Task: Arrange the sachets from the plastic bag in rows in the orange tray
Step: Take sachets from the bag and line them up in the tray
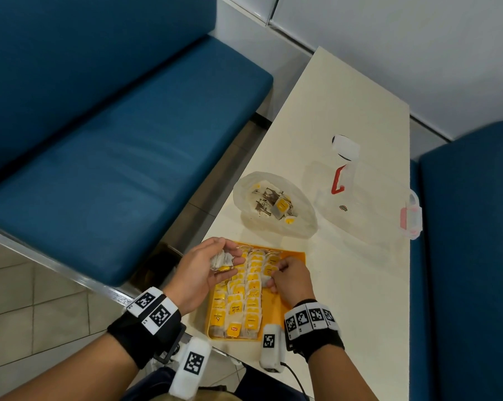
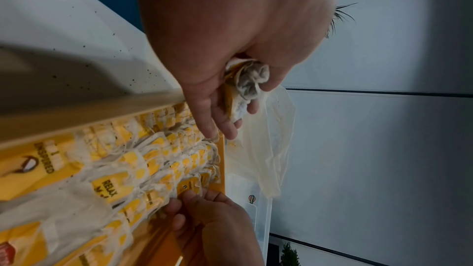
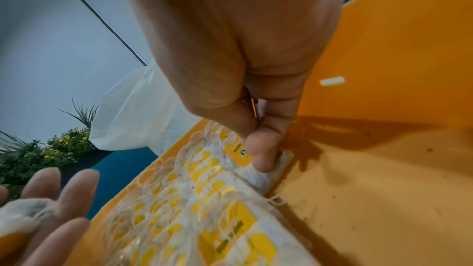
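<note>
An orange tray sits at the table's near left corner, holding rows of yellow-tagged sachets. My left hand hovers palm up over the tray's far left corner and holds a small bunch of sachets; the left wrist view shows that bunch between thumb and fingers. My right hand pinches one sachet at the right side of the rows. The right wrist view shows this sachet under my thumb, beside the tray's bare floor. Beyond the tray, the translucent plastic bag lies open with several sachets inside.
A clear lidded container with a red latch stands right of the bag. The cream table runs away from me, its left edge right beside the tray. Blue benches flank it on the left and right.
</note>
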Demonstrator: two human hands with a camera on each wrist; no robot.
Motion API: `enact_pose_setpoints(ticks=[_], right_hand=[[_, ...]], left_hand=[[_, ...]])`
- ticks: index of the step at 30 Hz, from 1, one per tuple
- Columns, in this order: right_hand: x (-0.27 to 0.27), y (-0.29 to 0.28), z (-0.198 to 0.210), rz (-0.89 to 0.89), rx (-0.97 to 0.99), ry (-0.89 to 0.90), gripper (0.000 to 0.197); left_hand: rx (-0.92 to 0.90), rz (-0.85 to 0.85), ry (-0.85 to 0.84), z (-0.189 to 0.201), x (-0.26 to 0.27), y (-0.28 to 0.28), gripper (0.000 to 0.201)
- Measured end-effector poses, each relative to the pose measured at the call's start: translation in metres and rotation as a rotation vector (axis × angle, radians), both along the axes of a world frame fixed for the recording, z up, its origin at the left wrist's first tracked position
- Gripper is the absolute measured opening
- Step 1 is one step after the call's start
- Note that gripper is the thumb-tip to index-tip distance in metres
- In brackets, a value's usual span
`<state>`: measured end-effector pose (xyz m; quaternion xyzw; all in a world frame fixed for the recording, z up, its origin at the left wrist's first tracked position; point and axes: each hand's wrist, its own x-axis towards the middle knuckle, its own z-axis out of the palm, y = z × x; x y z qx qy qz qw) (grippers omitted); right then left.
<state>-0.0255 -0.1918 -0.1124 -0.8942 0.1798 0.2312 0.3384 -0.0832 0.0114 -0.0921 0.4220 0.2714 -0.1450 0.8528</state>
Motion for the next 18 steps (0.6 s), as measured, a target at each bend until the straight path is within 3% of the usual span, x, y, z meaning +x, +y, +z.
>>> enact_pose_setpoints(ticks=[18], right_hand=[[0.0014,0.0088,-0.0080,-0.118,0.003,-0.088,0.018]], left_hand=[[0.011,-0.031,0.011,0.0024,0.0020,0.0012,0.031]])
